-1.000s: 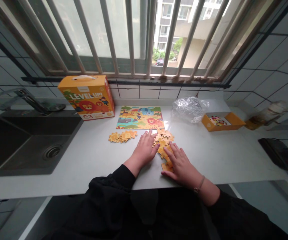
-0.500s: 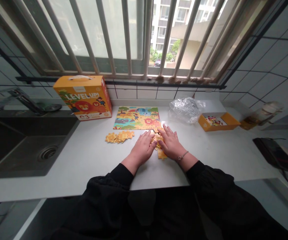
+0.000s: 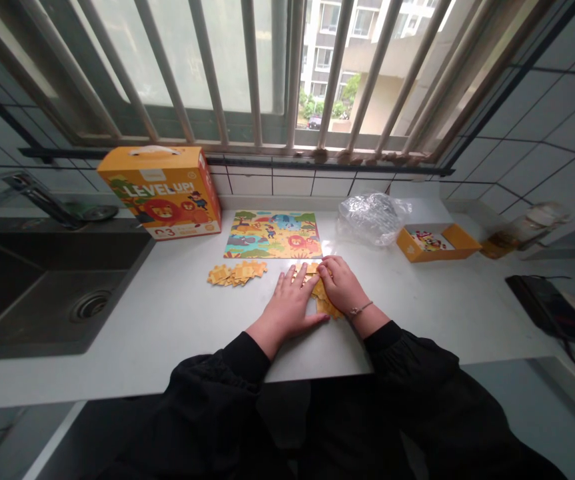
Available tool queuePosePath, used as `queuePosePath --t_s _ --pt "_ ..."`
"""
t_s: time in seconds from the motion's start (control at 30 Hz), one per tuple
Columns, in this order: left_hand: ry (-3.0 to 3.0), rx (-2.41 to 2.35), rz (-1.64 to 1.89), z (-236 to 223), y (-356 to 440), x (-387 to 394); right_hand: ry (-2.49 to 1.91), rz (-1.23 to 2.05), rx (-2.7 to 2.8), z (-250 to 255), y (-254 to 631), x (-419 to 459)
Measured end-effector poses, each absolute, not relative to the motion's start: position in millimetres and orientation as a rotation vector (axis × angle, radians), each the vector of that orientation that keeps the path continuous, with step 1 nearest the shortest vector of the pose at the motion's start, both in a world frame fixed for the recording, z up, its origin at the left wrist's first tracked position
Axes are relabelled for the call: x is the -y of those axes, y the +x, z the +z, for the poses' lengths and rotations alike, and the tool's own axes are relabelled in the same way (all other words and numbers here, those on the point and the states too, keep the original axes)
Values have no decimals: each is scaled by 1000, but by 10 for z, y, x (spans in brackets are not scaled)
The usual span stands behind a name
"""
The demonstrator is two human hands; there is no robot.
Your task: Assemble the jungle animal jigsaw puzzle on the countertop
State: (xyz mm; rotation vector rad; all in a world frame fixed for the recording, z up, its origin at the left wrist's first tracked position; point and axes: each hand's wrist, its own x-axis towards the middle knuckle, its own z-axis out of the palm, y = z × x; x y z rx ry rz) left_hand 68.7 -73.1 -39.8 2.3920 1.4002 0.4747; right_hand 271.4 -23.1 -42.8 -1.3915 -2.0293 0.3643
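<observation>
A loose pile of yellow-orange puzzle pieces (image 3: pixel 321 291) lies on the counter between my two hands. My left hand (image 3: pixel 290 305) rests over the pile's left side, fingers spread and thumb stretched to the right below it. At the pile's right edge my right hand (image 3: pixel 343 288) is curled, its fingers bent in close to the thumb; whatever they hold is hidden. Part of the pile is covered by the hands. Another heap of puzzle pieces (image 3: pixel 237 273) sits to the left. Just behind both piles lies a colourful animal picture sheet (image 3: pixel 273 235).
An orange "LEVEL UP!" box (image 3: pixel 167 200) stands back left beside the sink (image 3: pixel 57 280). Crumpled clear plastic (image 3: pixel 373 219) and a shallow orange tray (image 3: pixel 437 252) are at back right. Farther right are a bottle (image 3: pixel 524 230) and a dark phone-like object (image 3: pixel 550 310).
My left hand has spread its fingers and swung its thumb down and right. My right hand has drawn its fingers in from stretched to curled. The pieces under them have shifted slightly.
</observation>
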Motion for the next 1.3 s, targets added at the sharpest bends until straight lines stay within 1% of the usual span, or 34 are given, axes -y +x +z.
queuePosePath --t_s 0.13,0.43,0.6,0.87,1.07,1.3 --pt "2408 -1397 478 -398 706 740 -1565 315 2015 -505 2659 214" --pt "2387 -1358 465 -350 708 752 -1660 220 2002 -469 2570 249" --pt "2314 -1371 558 -409 732 721 -1812 165 1991 -433 2506 271" --pt "2272 -1286 797 -500 689 676 -1712 216 2007 -412 2505 254" --pt "2283 -1387 697 -460 697 705 -1717 299 2015 -369 2486 243" --pt "2184 -1566 609 -511 696 602 -1593 337 2110 -349 2460 259"
